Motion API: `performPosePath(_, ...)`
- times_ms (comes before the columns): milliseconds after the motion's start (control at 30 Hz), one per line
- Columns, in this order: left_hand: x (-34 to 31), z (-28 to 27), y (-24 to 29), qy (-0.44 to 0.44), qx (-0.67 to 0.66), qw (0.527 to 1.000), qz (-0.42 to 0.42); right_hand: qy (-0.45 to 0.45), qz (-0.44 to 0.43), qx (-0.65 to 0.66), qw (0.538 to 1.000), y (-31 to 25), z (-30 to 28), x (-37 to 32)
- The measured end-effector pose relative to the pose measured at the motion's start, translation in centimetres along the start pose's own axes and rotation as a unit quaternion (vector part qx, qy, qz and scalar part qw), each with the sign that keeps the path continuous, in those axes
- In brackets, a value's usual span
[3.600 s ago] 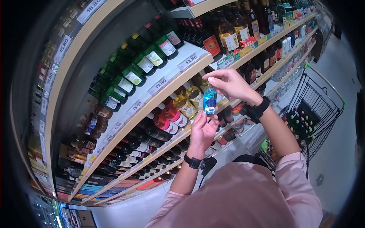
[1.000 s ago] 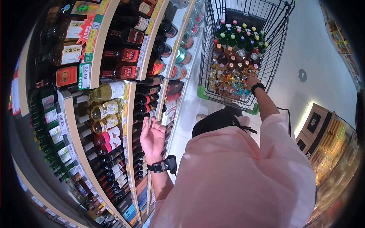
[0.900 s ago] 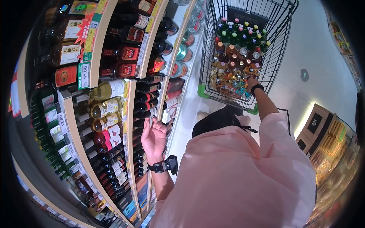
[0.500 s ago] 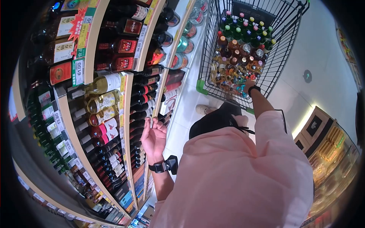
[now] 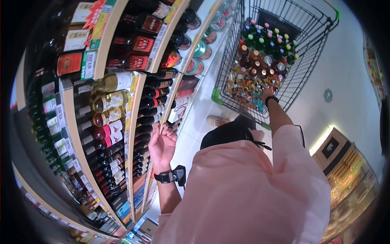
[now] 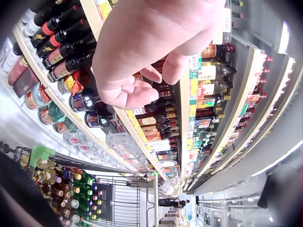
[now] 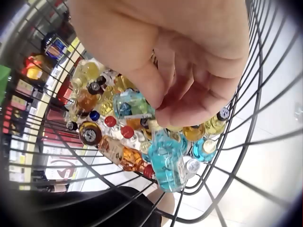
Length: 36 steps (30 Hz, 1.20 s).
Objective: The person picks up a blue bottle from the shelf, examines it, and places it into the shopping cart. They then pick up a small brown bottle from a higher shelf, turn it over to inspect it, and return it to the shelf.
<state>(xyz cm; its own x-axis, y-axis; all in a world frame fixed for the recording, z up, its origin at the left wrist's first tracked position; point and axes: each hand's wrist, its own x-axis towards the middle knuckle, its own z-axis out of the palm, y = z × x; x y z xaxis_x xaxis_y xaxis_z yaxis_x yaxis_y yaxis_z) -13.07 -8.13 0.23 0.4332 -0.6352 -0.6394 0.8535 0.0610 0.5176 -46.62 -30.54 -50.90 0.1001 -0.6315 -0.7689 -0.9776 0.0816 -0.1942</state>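
Note:
Inside the cart my right hand (image 7: 189, 61) pinches a small bottle of blue liquid (image 7: 168, 163) near its pale cap; the bottle lies tilted over other small bottles. Just beside the thumb is another bottle of bluish-green liquid (image 7: 130, 104), partly hidden. Around them lie miniature bottles, among them an amber one (image 7: 124, 155) and a second blue one (image 7: 204, 149). From the head, the right hand (image 5: 268, 95) shows at the cart's near right corner. My left hand (image 5: 163, 145) is raised before the wine shelves, palm up, its fingers loosely curled around nothing; the left wrist view shows this hand (image 6: 151, 52) too.
The wire shopping cart (image 5: 310, 69) has green corner pieces and also carries brown bottles (image 5: 254, 65) and green bottles (image 5: 268, 44). Shelves of wine and liquor (image 5: 109, 103) run along the left. A food display (image 5: 349, 171) stands at the right, beyond the pale floor (image 5: 341, 73).
At first both hands held the small blue bottle up before the shelf. Since then the right hand has lowered into the cart, shifting slightly toward the body lately. The left stays raised and holds nothing.

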Motion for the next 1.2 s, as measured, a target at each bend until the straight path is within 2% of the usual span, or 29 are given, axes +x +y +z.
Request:
performPosePath(167,0.6,0.3,0.5,-0.045,-0.036,0.998,0.018,0.053,-0.058,0.007,0.997,-1.7,-6.5,-1.7)
performPosePath(233,0.9,-0.5,0.8,-0.046,-0.055,0.997,0.023,0.131,-0.049,0.071,0.988,-3.7,-10.0,-5.3)
performPosePath(300,0.8,-0.7,1.1,-0.057,-0.068,0.996,0.031,0.082,-0.057,0.034,0.994,-3.5,-10.9,-3.7)
performPosePath(367,0.8,-1.6,1.5,-0.072,-0.079,0.994,0.039,0.105,-0.105,0.018,0.989,-2.4,-9.6,-0.3)
performPosePath(433,0.2,-2.2,2.2,-0.075,-0.095,0.991,0.051,0.1,-0.075,0.003,0.992,-5.5,-13.4,-6.4)
performPosePath(567,-0.8,-3.5,4.1,-0.094,-0.124,0.984,0.083,0.113,-0.105,-0.069,0.986,-6.0,-13.1,-7.2)
performPosePath(633,-0.9,-4.3,4.9,-0.109,-0.143,0.979,0.092,0.031,-0.128,-0.094,0.987,-4.9,-11.2,0.6)
performPosePath(700,-0.8,-5.6,5.7,-0.152,-0.16,0.97,0.097,0.112,-0.034,0.03,0.993,-8.5,-15.5,-11.5)
performPosePath(800,-1.8,-5.9,7.5,-0.147,-0.168,0.969,0.106,0.107,-0.114,-0.08,0.984,-4.3,-11.4,-3.9)
performPosePath(867,-2.8,-5.6,8.7,-0.14,-0.168,0.968,0.121,0.106,-0.059,0.014,0.993,-5.7,-12.8,-5.4)
performPosePath(900,-3.3,-5.7,9.2,-0.14,-0.169,0.967,0.128,0.103,0.023,0.153,0.983,-6.9,-13.8,-8.5)
performPosePath(967,-4.0,-6.3,9.7,-0.141,-0.167,0.965,0.144,0.052,-0.058,0.057,0.995,-4.3,-13.4,-3.6)
performPosePath(1000,-4.2,-6.6,9.9,-0.144,-0.163,0.964,0.154,0.054,-0.043,0.079,0.994,-6.8,-15.8,-9.1)
performPosePath(1033,-4.4,-7.0,10.1,-0.147,-0.158,0.963,0.164,0.057,-0.029,0.101,0.993,-11.1,-19.4,-18.3)
performPosePath(1100,-4.7,-8.1,10.5,-0.174,-0.158,0.957,0.17,0.173,-0.178,0.055,0.967,-8.1,-18.1,-10.4)
performPosePath(1167,-4.0,-10.5,10.8,-0.239,-0.16,0.941,0.176,0.16,-0.077,0.135,0.975,-13.0,-23.0,-18.7)
performPosePath(1200,-4.2,-10.9,11.1,-0.208,-0.149,0.948,0.189,0.159,-0.081,0.175,0.968,-13.3,-24.4,-16.9)
